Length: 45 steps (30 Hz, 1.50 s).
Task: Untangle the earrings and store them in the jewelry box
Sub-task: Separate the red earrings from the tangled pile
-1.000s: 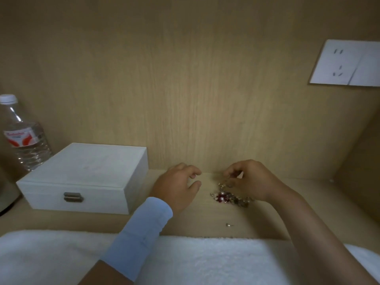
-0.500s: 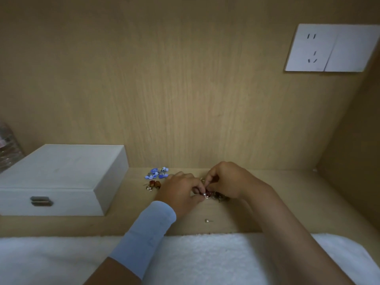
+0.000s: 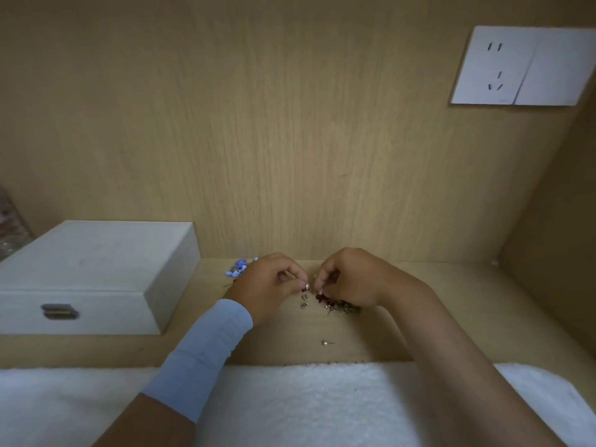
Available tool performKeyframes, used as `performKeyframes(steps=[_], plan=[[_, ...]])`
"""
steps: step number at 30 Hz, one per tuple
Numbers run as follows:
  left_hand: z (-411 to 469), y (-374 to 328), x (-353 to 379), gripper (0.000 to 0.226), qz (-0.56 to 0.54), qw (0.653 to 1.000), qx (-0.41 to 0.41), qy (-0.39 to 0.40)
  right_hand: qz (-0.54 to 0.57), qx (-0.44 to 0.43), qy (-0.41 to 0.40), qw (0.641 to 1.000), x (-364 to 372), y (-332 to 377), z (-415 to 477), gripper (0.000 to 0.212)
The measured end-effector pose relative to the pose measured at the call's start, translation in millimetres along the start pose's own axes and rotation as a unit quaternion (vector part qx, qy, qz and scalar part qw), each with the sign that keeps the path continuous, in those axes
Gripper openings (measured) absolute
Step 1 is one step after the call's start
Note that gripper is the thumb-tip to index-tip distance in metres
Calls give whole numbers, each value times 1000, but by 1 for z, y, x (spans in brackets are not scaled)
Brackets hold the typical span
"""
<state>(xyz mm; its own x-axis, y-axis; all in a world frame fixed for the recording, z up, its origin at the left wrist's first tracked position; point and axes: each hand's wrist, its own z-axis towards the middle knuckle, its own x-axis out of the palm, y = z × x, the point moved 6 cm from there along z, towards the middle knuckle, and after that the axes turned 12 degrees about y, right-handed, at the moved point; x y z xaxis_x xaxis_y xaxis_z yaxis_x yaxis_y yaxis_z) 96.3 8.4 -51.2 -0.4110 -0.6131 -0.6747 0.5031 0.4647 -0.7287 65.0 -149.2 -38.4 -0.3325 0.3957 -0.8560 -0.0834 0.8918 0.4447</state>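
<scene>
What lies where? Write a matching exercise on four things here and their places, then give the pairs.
1 jewelry box
2 blue earrings
3 red earring tangle
4 loose stud

A alone, nearest the towel
B pinched by the right hand
C far left, lid closed
D behind the left hand

Pairs: 1-C, 2-D, 3-B, 4-A
</scene>
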Motion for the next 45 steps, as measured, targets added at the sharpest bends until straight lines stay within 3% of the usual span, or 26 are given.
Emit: performKeyframes(steps=[3,12,17,24,29,33,37,45], plan=[[0,4,-6,9,-62,998,-13,5,-37,18,-8,999,2,2,1,16],[0,10,-8,9,-99,995,-22,10,-76,34,-6,997,5,3,3,21],[-1,7,-13,6,-82,996,-17,-5,35,-15,-33,999,-7,-1,0,17],[-5,15,-38,20,-112,990,-27,-79,211,-49,-113,970,-19,-3,-3,17],[-8,25,-51,18,-120,988,-52,-82,121,-12,-167,978,-17,7,14,23],[-8,34,-54,3,-103,989,-70,-77,12,46,-138,989,-5,23,36,16],[-10,40,-55,14,-106,988,-81,-79,-72,61,-164,982,3,28,49,14],[-4,30,-45,16,14,995,-54,-79,-9,55,-161,985,-9,8,44,15]])
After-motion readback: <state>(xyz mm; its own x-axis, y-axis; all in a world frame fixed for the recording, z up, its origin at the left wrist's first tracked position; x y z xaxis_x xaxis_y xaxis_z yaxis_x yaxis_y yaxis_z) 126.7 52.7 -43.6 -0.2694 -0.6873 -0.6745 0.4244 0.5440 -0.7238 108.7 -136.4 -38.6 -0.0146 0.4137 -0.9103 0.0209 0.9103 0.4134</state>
